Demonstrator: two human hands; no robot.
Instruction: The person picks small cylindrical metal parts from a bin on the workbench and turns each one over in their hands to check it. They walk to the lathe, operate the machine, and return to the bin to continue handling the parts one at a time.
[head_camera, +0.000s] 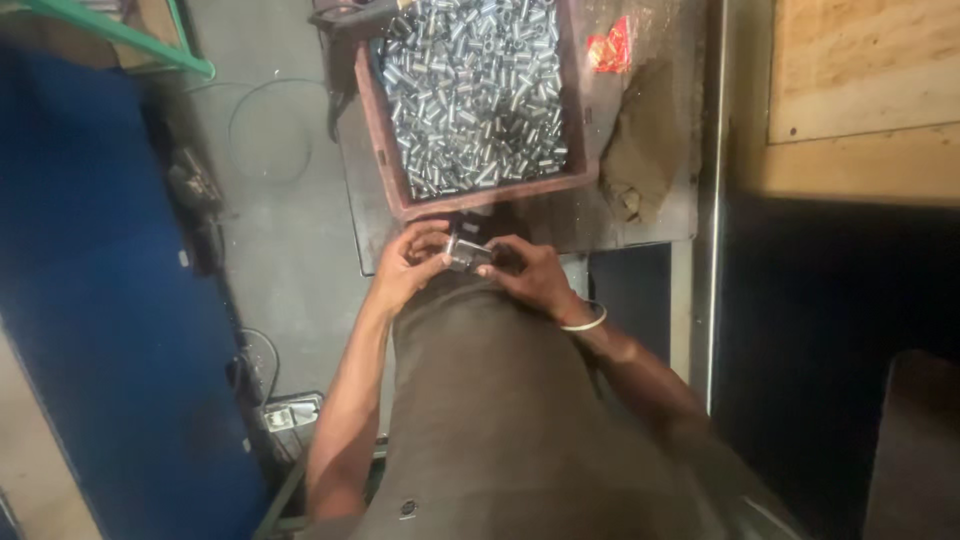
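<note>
Nearest the camera is the person's brown-clothed lap, and just past it both hands meet over a small shiny metal part (466, 252). The left hand (412, 262) curls around the part from one side, its grip closed on it with the fingertips pinching. The right hand (527, 272), with a pale bangle (583, 322) on its wrist, presses in from the other side, fingers bent and touching the same piece. The part sits between the two hands, just in front of the near edge of the dark metal surface (655, 225) and not resting on it, as far as can be told.

As a judgement, the piece is small and slick, held only by fingertips over the lap; a slip could drop it to the grey floor (275, 250), where cables lie.

Beyond the hands, on the surface, stands a reddish-brown rectangular tray (385, 150), its near wall just beside the fingers. It is heaped with short silvery metal cylinders (475, 90), piled almost to the rim. Beside it lie a crumpled brown cloth (640, 150) and, farther back, a scrap of red wrapper (610, 48).
</note>
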